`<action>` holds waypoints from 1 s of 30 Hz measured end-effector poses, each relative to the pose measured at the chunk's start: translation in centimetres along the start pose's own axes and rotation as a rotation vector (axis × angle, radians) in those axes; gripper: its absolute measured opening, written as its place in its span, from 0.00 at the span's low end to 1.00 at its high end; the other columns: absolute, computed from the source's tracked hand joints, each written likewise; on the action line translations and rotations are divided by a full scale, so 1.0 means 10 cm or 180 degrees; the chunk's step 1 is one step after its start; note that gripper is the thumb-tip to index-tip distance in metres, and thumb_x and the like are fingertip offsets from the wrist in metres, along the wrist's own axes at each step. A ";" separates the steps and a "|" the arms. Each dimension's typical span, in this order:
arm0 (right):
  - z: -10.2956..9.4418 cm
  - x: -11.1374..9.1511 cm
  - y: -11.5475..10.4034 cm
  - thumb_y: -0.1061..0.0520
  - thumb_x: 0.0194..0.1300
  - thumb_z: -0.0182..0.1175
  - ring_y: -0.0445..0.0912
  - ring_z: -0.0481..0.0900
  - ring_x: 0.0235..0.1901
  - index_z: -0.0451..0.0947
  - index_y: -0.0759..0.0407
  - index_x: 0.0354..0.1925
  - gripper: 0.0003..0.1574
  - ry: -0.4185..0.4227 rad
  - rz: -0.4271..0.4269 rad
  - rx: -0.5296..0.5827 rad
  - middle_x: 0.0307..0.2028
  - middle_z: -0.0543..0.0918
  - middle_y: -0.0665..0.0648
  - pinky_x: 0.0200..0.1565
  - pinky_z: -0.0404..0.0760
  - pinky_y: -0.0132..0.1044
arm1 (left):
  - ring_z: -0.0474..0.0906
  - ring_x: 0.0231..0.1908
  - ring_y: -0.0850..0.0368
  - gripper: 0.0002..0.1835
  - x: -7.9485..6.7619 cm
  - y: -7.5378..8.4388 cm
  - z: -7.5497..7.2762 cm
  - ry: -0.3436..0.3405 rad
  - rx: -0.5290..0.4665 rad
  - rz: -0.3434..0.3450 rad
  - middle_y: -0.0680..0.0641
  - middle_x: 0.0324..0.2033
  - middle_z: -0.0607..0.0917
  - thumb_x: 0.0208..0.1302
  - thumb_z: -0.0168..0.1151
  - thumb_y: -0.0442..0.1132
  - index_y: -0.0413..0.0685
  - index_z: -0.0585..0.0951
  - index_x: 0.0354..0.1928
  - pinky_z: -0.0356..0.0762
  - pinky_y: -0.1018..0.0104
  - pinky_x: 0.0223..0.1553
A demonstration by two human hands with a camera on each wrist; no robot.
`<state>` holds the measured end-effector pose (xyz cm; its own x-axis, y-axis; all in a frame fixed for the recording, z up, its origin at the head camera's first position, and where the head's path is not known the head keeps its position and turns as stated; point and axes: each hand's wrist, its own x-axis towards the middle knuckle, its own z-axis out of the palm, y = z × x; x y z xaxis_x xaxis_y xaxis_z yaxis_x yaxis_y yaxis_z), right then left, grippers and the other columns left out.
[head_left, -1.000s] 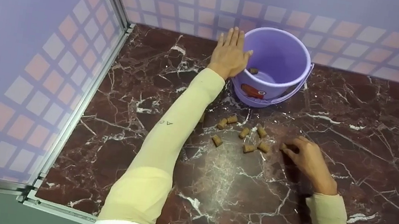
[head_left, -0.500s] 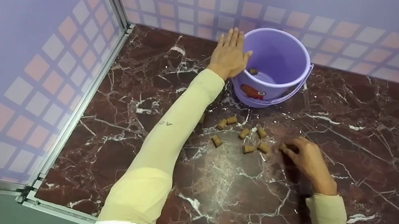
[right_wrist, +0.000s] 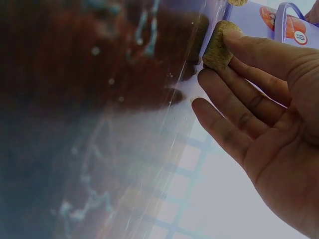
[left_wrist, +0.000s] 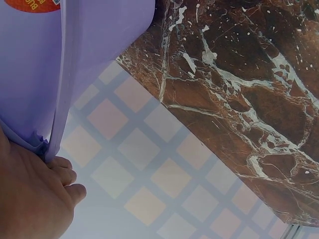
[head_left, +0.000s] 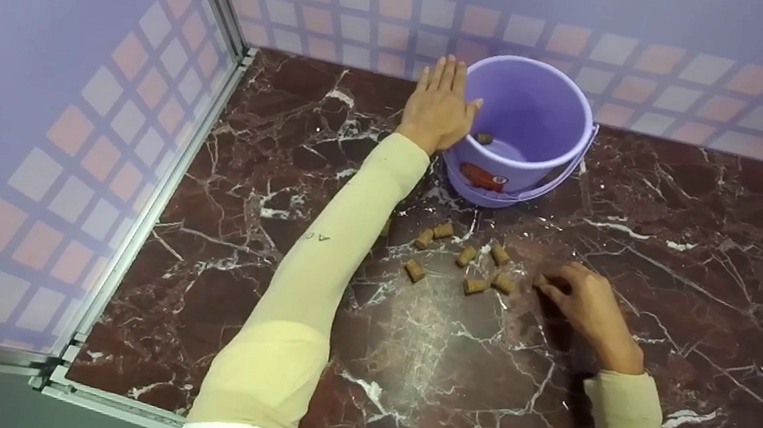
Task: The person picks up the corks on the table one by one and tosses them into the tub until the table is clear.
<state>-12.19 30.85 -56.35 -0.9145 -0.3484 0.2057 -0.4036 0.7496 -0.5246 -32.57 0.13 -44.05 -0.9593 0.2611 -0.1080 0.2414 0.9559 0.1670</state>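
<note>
At the purple bucket [head_left: 499, 174], my left hand [head_left: 437, 110] holds the left side of the rim. Its thumb laps over the edge and the other fingers lie along the outside wall. In the left wrist view its fingertips show beside the bucket's handle [left_wrist: 62, 74]. My right hand [head_left: 589, 306] is low over the marbled surface and pinches a cork [right_wrist: 219, 46] between thumb and fingers, the lower fingers spread loosely. Several corks lie left of it, among them one cork [head_left: 504, 283] nearest the hand. Another cork [head_left: 484, 139] is inside the bucket.
The dark red marbled tabletop [head_left: 449, 373] is bordered by metal rails [head_left: 151, 204] and purple panels with a checked pattern [head_left: 104, 115]. The bucket stands close to the back panel. One cork [head_left: 386, 227] is partly hidden behind the left sleeve [head_left: 317, 250].
</note>
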 end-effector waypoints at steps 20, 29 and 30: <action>-0.04 0.01 -0.05 0.67 0.64 0.74 0.64 0.87 0.42 0.89 0.66 0.43 0.08 0.0024 0.0122 0.0127 0.40 0.88 0.64 0.48 0.85 0.62 | 0.32 0.83 0.45 0.40 0.00 0.00 0.01 0.0013 0.0016 0.0037 0.37 0.84 0.39 0.86 0.27 0.57 0.37 0.39 0.85 0.22 0.56 0.80; -0.07 0.02 -0.06 0.69 0.63 0.75 0.66 0.87 0.43 0.89 0.67 0.45 0.11 0.0060 0.0100 0.0116 0.41 0.88 0.65 0.50 0.85 0.63 | 0.34 0.83 0.44 0.40 0.00 0.02 0.01 0.0040 -0.0042 0.0054 0.37 0.84 0.40 0.86 0.29 0.57 0.36 0.41 0.85 0.23 0.56 0.80; -0.07 0.02 -0.05 0.69 0.63 0.75 0.66 0.87 0.43 0.89 0.67 0.45 0.11 0.0069 0.0095 0.0108 0.41 0.88 0.65 0.49 0.85 0.63 | 0.34 0.83 0.45 0.40 0.01 0.02 0.01 0.0035 -0.0044 0.0055 0.37 0.84 0.40 0.86 0.29 0.57 0.36 0.41 0.85 0.23 0.56 0.80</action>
<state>-12.20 30.78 -55.41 -0.9267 -0.3135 0.2072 -0.3752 0.7398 -0.5585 -32.56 0.38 -44.09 -0.9565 0.2760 -0.0940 0.2560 0.9493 0.1823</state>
